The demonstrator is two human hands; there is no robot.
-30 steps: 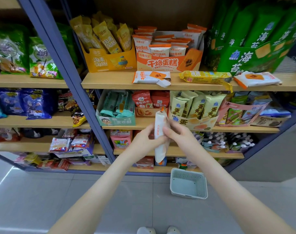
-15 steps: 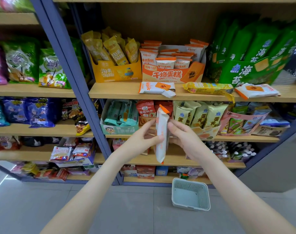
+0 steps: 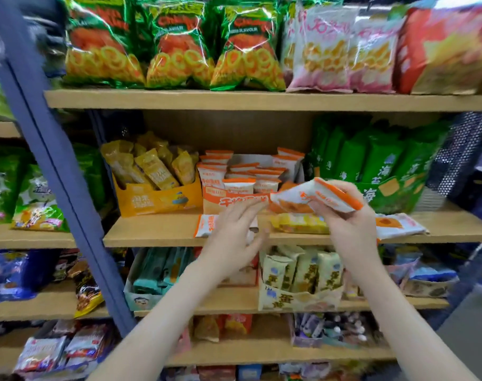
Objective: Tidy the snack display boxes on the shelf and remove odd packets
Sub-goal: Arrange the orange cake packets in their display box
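Head view, smeared by motion. At far left a blue metal post slants downward. Right of it, on the wooden shelf, a yellow display box of cardboard holds glossy yellow sachets standing on end. Just beside it, an orange-and-white display box holds flat white sachets with orange tops.

The left hand is in front of the shelf edge, grip released and fingers spread. It hides most of a loose white packet lying flat. Whether its fingertips touch the held packet is too blurred to tell.

That crinkly white pouch with an orange seam is tilted in front of the orange-and-white box, pinched in the grip of the right hand. A yellow packet lies on the shelf below it. Tall green bags stand to the right.
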